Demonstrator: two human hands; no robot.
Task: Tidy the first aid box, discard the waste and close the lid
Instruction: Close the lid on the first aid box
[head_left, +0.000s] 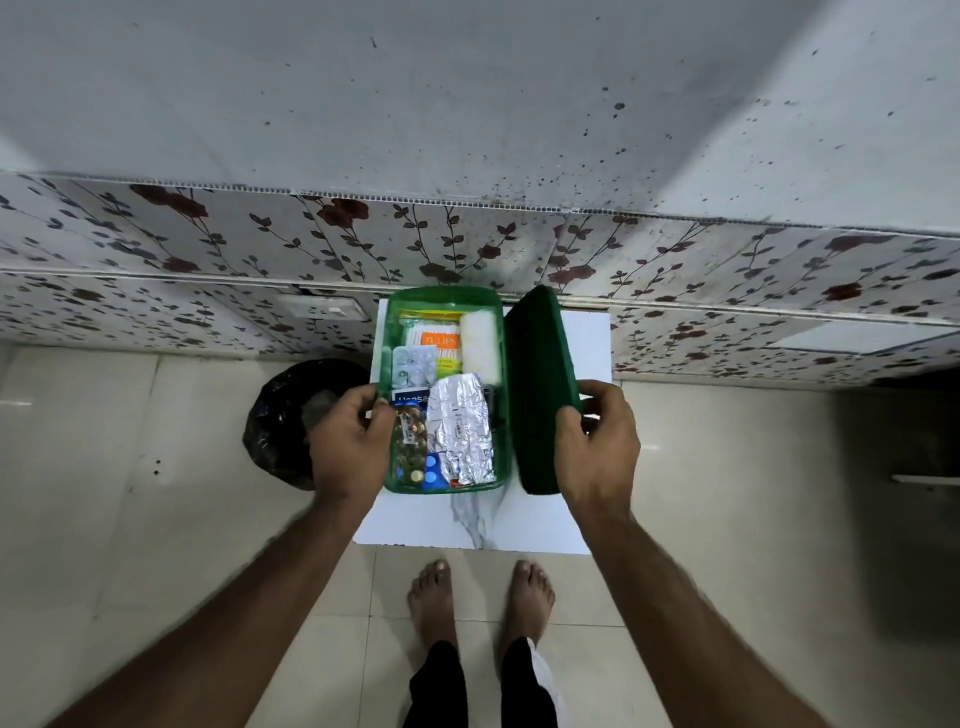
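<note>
Your bare feet (480, 597) stand nearest, toes pointing at the small white table (535, 525) that carries the first aid box (441, 486). You have a hand on either side of the job. Your left hand (347, 441) sits against the box's left wall, fingers curled over the rim by the blister strips; whether it grips the rim or one of the strips inside, you cannot tell from this angle. Your right hand (597, 447) pinches the near corner of the dark green lid (540, 395), thumb on the inner face, fingers behind.

What the next move turns on: the lid stands on edge along the box's right side, its long axis running away from you, parallel to the box's long axis. So the swing to shut it goes leftward, over the foil packet (462, 426) and the white roll (480, 345), towards your left hand. Your right hand is the nearer one and already holds the lid; the left looks placed to steady the box.

Beyond your left hand, on the floor, the black-lined bin (283, 431) sits just beside the table.
</note>
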